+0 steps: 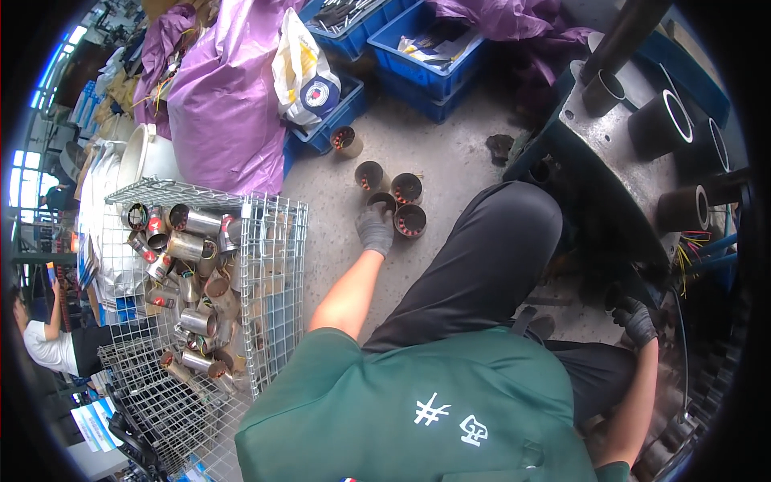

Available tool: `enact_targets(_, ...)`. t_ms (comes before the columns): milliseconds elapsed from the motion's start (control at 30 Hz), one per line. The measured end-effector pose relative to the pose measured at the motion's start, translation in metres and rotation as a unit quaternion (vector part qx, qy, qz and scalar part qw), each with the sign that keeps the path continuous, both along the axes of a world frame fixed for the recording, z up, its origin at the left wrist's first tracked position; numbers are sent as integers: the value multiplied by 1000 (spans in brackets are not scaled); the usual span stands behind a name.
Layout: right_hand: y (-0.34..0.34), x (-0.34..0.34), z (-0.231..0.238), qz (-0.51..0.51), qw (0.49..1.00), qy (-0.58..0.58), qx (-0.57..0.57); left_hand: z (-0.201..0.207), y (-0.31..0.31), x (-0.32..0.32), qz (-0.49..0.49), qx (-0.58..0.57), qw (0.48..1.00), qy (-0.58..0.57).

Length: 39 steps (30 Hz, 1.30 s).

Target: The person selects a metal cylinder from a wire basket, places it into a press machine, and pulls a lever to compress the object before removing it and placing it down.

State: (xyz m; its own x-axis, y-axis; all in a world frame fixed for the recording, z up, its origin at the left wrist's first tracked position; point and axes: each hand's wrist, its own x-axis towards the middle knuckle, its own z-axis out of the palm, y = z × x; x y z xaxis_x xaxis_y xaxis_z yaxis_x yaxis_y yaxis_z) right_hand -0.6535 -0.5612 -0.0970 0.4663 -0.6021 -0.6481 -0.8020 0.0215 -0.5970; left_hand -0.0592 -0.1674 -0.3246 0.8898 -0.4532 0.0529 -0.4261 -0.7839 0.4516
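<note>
Several open metal motor casings [406, 189] stand on the floor ahead of me, with orange-red parts showing around the inside. My left hand [376, 229], in a grey glove, is closed at the rim of the nearest left casing [381, 201]; its fingertips are partly hidden. Low on the right, beside the dark machine table, is my right hand [637, 323], also gloved. Its fingers are curled near a dark round shape [617, 297], and I cannot make out what, if anything, they hold.
A wire mesh basket [273, 241] full of similar casings stands at left. Behind it are purple sacks [229, 96] and blue crates [430, 68]. The machine table [598, 136] at right carries thick upright tubes [660, 127]. Another person [52, 341] is at far left.
</note>
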Motion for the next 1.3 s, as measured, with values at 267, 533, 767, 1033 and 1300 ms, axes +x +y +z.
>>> enact_targets(267,-2,8,6,22,999,-3,31,-29,74,-61,-7,-57,987,152)
enact_targets(533,4,12,12,39,999,-1,-5,-63,9,-73,-20,-137,978,157)
enact_targets(767,5,13,19,49,998,-12,-28,-81,9,-52,23,-192,967,168)
enact_targets(1033,9,4,21,123,981,-59,-140,36,7,-41,147,-370,833,385)
enact_targets(1300,43,101,116,234,914,-116,-310,186,-65,23,28,-634,502,588)
